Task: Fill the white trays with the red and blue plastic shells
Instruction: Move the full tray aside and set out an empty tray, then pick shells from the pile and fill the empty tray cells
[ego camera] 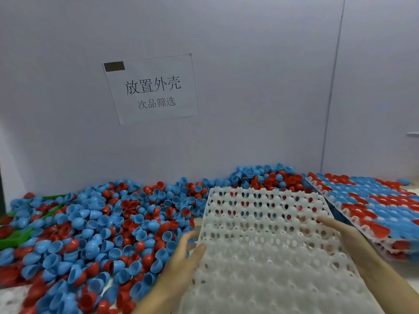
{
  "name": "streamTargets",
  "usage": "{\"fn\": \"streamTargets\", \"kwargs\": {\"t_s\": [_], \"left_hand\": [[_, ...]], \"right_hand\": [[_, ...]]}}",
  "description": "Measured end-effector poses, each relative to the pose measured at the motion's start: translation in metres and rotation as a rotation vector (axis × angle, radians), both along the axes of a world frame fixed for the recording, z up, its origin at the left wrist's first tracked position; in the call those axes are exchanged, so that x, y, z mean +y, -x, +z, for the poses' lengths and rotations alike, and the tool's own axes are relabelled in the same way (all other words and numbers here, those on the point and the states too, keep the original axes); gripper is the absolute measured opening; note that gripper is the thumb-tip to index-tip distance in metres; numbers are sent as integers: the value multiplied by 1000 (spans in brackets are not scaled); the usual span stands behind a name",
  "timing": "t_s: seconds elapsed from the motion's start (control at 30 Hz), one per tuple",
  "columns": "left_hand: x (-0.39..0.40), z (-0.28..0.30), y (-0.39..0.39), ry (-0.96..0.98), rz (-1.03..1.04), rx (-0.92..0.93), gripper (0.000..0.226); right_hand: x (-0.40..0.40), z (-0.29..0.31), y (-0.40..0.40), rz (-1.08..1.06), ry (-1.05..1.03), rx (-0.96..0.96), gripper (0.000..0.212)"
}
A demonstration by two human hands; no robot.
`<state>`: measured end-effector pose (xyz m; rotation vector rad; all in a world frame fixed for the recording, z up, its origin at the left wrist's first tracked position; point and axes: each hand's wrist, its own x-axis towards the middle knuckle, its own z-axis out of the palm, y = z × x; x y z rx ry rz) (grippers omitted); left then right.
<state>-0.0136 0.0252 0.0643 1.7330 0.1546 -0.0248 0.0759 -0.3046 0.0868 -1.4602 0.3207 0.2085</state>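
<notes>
A white tray [267, 245] with rows of open holes lies in front of me, tilted up toward the far wall, its holes holding no shells. My left hand [186, 252] grips its left edge, thumb on top. My right hand [337, 230] holds its right edge, fingers lying over the rim. A big loose heap of red and blue plastic shells [90, 230] covers the table to the left and behind the tray. At the right, a stack of white trays filled with red and blue shells [374, 205] stands slanted.
A grey wall [249, 109] with a paper sign [152, 89] closes the back. Green plastic pieces [13, 239] poke out of the heap at the far left. A smaller mound of shells [267, 177] lies against the wall behind the tray.
</notes>
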Motion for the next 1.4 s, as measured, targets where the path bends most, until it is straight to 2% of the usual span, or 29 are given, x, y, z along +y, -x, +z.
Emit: {"fn": "streamTargets", "kwargs": {"t_s": [0.03, 0.1, 0.2, 0.3, 0.4, 0.47, 0.63, 0.77, 0.87, 0.97, 1.03, 1.17, 1.27, 1.4], "left_hand": [[-4, -3, -2, 32, -12, 52, 15], [-13, -16, -3, -17, -27, 77, 13], [-27, -35, -5, -124, 17, 122, 19], [-38, -43, -8, -240, 16, 172, 42], [-47, -49, -11, -276, 34, 171, 46], [-50, -51, -12, -296, 70, 160, 48], [-39, -57, -11, -472, 176, 152, 54], [-31, -59, -14, -739, 181, 168, 62], [-27, -58, -16, -893, 171, 56, 67], [-26, -58, -23, -966, 36, -109, 66], [-28, -62, -29, -1036, -107, -168, 65], [-26, -76, -37, -1106, -256, -58, 62], [-20, -77, -46, -1117, -209, -44, 59], [-4, -66, -72, -1138, -54, -158, 60]], "right_hand": [[-5, -8, 3, 27, -13, -20, 33], [-9, -23, 5, -9, 192, -31, 37], [-13, -41, -5, -46, 433, -78, 28], [-16, -57, -8, -39, 740, -124, 56], [-9, -59, -10, 18, 1049, -113, 60], [0, -60, -9, 99, 1137, -119, 59], [32, -73, -11, 261, 1209, -130, 70], [54, -81, -15, 267, 1290, -160, 61], [66, -82, -20, 224, 1329, -208, 58], [78, -82, -25, 212, 1343, -304, 58], [90, -85, -28, 284, 1315, -357, 58], [111, -94, -38, 390, 1369, -346, 56], [122, -90, -49, 287, 1338, -370, 45], [134, -95, -56, 128, 1283, -419, 32]]}}
